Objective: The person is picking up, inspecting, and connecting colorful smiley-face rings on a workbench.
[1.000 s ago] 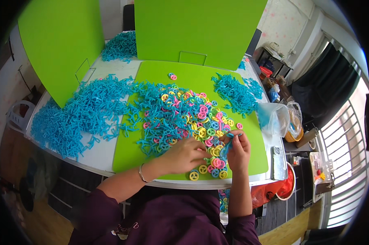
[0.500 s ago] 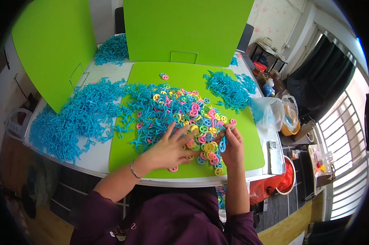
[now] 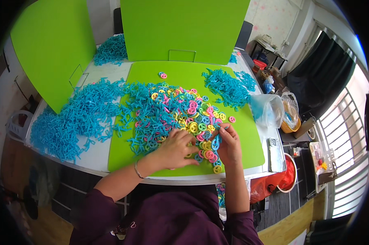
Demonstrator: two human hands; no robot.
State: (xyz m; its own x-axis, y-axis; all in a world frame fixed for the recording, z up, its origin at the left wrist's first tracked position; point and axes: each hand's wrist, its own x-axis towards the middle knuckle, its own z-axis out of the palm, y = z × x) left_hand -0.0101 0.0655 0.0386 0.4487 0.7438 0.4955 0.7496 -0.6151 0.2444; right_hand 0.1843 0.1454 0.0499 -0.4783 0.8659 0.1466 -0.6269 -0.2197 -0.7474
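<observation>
Fingers (image 3: 229, 131) of the right hand (image 3: 232, 150) pinch a blue loop (image 3: 215, 143); left fingers (image 3: 185, 138) half-spread over wheels (image 3: 202, 127).

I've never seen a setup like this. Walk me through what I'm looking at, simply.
There is no machine here: these are a person's bare hands, seen from above by a wide fisheye camera worn on the head, so straight edges bend toward the rim. The person's left appears on the left.

On a white table lies a green mat, with a mixed pile of colourful wheel-shaped pieces and thin blue pieces. More blue pieces are heaped to the left.

The right hand pinches a blue looped piece. The left hand is at the pile's near edge; whether it holds anything is unclear.
</observation>
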